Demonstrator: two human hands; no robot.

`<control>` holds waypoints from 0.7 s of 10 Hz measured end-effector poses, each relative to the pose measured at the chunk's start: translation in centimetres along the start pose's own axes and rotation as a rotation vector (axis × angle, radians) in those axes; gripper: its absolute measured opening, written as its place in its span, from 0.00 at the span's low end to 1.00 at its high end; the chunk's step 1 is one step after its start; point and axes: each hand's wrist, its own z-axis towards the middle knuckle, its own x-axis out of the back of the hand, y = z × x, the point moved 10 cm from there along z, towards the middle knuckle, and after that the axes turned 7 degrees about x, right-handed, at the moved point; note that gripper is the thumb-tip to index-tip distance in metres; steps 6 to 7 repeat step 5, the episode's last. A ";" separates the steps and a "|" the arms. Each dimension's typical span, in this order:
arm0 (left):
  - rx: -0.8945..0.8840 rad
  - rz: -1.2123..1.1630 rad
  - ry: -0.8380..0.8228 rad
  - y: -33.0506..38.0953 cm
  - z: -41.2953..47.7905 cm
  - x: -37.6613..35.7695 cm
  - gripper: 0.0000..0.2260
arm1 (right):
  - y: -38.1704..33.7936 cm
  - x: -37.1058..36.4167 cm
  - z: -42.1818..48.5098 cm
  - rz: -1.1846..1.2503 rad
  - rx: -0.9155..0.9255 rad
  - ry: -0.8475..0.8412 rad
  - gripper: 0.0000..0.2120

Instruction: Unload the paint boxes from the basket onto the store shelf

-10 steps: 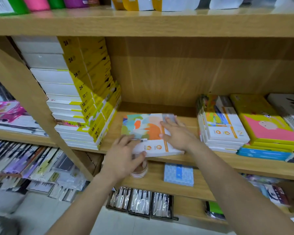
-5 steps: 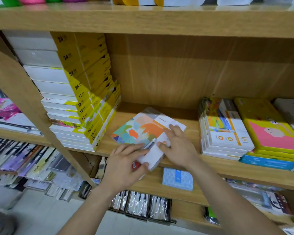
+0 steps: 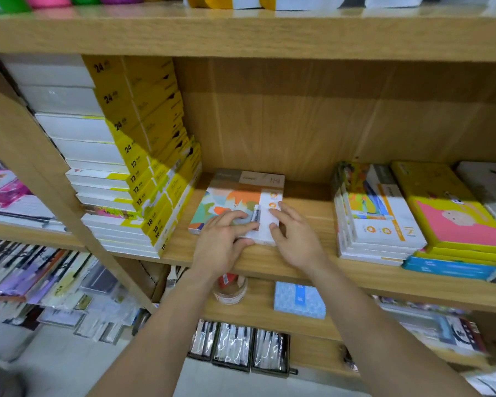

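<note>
A flat paint box (image 3: 235, 196) with a colourful abstract cover and a white strip lies on the wooden shelf board (image 3: 312, 267), between two stacks. My left hand (image 3: 221, 242) holds its near edge, with the fingers on top and the thumb along the front. My right hand (image 3: 295, 239) rests on the white strip at the near right corner, fingers spread on the cover. A stack of matching paint boxes (image 3: 378, 213) stands to the right. The basket is out of view.
A tall stack of yellow and white boxes (image 3: 143, 156) stands close on the left. Yellow-and-pink boxes (image 3: 453, 216) fill the right end. On the shelf below are a tape roll (image 3: 229, 290) and a pale blue box (image 3: 298, 300). The upper shelf board (image 3: 241, 32) hangs overhead.
The paint box was turned from a skewed angle to square and slid deeper onto the shelf. Both hands followed it inward.
</note>
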 end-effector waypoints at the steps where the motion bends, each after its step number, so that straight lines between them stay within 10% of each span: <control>1: 0.008 0.042 -0.001 0.3 0.3 -0.2 0.17 | 0.2 0.4 -1.1 -0.084 -0.011 -0.003 0.24; 7: 0.024 0.199 -0.007 5.8 -3.2 0.5 0.23 | 0.2 1.8 -11.0 -0.356 -0.052 -0.129 0.26</control>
